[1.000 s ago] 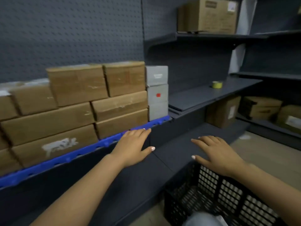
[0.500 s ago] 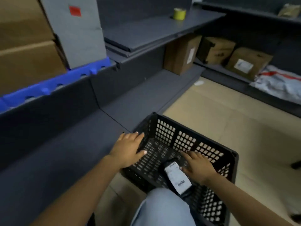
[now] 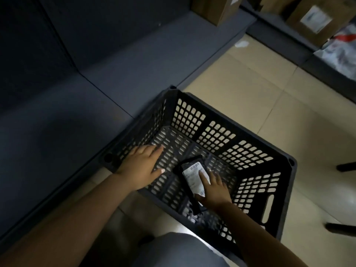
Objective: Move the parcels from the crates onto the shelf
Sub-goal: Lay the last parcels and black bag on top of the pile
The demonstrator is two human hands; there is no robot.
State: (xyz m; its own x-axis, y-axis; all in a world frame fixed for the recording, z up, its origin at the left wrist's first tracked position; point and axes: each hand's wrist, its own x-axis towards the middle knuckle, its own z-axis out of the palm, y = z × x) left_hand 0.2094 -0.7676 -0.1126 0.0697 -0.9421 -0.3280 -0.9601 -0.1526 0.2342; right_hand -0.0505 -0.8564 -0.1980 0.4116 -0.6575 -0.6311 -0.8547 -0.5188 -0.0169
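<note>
Flat in the crate (image 3: pixel 217 120): a black parcel (image 3: pixel 190 170), white-labelled.

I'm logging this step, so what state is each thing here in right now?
Crate: on the floor, holding one parcel.
Black parcel: flat on the crate's bottom, label up.
Right hand: fingers on the parcel, grip not closed.
Left hand: open, over the crate's left rim.
Cardboard boxes: shelved, closed.
</note>
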